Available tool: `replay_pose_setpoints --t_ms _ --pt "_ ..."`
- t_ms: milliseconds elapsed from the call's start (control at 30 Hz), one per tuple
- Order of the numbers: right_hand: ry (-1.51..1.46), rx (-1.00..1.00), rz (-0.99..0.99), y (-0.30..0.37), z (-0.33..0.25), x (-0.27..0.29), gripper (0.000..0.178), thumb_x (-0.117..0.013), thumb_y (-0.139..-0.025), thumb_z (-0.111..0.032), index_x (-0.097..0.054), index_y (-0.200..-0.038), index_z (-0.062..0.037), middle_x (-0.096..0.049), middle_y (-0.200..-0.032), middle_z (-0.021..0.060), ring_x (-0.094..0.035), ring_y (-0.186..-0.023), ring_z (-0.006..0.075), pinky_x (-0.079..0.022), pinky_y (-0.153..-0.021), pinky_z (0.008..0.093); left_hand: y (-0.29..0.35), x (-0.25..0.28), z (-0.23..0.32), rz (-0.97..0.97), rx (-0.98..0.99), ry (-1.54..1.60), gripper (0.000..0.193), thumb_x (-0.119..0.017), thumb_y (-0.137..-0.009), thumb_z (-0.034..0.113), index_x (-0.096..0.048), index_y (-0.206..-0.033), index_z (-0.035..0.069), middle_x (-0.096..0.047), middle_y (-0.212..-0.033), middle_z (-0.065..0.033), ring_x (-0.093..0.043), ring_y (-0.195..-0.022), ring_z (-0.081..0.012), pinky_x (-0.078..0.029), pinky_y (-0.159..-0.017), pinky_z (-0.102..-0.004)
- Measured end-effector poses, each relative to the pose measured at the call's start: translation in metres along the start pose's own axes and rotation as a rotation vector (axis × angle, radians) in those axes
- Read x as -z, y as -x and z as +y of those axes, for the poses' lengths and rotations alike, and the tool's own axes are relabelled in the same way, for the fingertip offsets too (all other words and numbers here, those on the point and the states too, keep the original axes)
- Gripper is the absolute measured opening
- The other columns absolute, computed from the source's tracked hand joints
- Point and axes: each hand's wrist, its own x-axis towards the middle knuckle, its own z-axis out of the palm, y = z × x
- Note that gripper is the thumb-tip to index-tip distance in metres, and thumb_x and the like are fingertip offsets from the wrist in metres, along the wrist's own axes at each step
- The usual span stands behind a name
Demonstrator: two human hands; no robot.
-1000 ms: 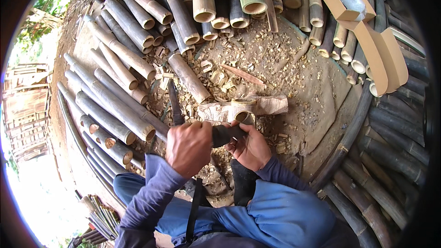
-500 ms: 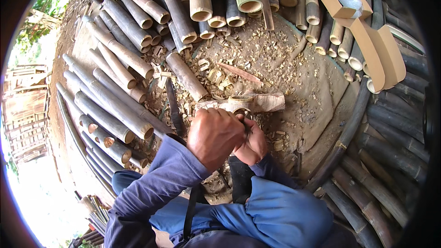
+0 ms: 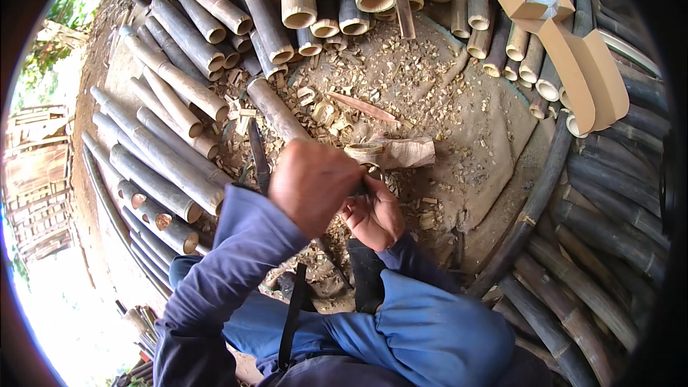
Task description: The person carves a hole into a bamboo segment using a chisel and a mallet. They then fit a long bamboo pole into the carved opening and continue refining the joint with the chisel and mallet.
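Observation:
My left hand is closed in a fist, slightly blurred, with its back toward me. Against its inner side sits my right hand, palm partly up and fingers curled. A small dark piece shows between the hands, but its kind is hidden. Just beyond the fingers is a short bamboo section with its cut rim facing up. It rests against a rough wooden block on the ground. A longer bamboo tube lies beyond my left hand. Beside that tube lies a dark flat blade-like strip.
Cut bamboo tubes lie in rows at left; more lie at the far side. Dark poles are stacked at right. An open cardboard box sits on tubes at far right. Chips and a reddish sliver litter the ground.
My left fist has shifted left and a little away from me, turning at the wrist. The right hand keeps nearly the same place by the bamboo section. The whole view has shifted slightly.

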Motion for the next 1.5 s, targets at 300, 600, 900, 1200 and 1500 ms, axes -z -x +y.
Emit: replay_pose_setpoints --t_ms 300,600,900,1200,1500 --pt "0.98 -0.153 0.306 -0.014 0.006 -0.025 0.022 -0.056 -0.1 -0.016 -0.064 -0.113 0.0001 -0.073 -0.103 0.0149 -0.07 -0.081 0.0205 -0.063 -0.071 0.0378 0.109 -0.126 0.018 0.016 0.74 1.175 0.047 -0.087 -0.061 0.03 -0.077 -0.093 -0.003 -0.072 -0.073 -0.0171 -0.068 -0.063 -0.0279 -0.056 -0.066 -0.0383" --pt "0.189 0.051 0.237 -0.005 -0.004 -0.017 0.02 -0.055 -0.106 -0.022 -0.066 -0.111 -0.0071 -0.073 -0.109 0.0102 -0.072 -0.094 0.0212 -0.06 -0.084 0.0396 0.003 0.011 0.015 -0.128 0.121 0.089 0.006 -0.069 -0.078 0.012 -0.068 -0.073 0.009 -0.067 -0.071 -0.0085 -0.069 -0.064 -0.0268 -0.053 -0.058 -0.0434" --pt "0.688 -0.164 0.209 0.051 0.018 -0.014 0.028 -0.054 -0.107 -0.027 -0.063 -0.121 -0.0042 -0.072 -0.113 0.0099 -0.072 -0.097 0.018 -0.064 -0.081 0.0374 0.136 -0.096 0.036 0.08 0.313 0.475 0.022 -0.063 -0.078 0.008 -0.051 -0.096 0.003 -0.059 -0.075 -0.0142 -0.065 -0.064 -0.0324 -0.051 -0.056 -0.0463" --pt "0.369 -0.097 0.252 0.014 0.024 -0.015 0.028 -0.054 -0.106 -0.02 -0.065 -0.115 0.0033 -0.072 -0.103 0.013 -0.072 -0.095 0.0226 -0.061 -0.092 0.0388 0.039 -0.04 -0.079 -0.352 0.012 0.468 0.02 -0.073 -0.063 0.015 -0.07 -0.075 -0.002 -0.069 -0.072 -0.0217 -0.073 -0.073 -0.0366 -0.057 -0.065 -0.0459" --pt "1.506 -0.416 0.541 0.023 -0.049 -0.039 0.031 -0.064 -0.095 -0.031 -0.069 -0.091 -0.0012 -0.07 -0.085 0.0107 -0.065 -0.057 0.0183 -0.056 -0.051 0.0332 0.097 -0.178 0.153 -0.159 0.669 1.547 0.041 -0.081 -0.077 0.013 -0.064 -0.108 -0.008 -0.072 -0.09 -0.0214 -0.071 -0.08 -0.0302 -0.057 -0.074 -0.0433"
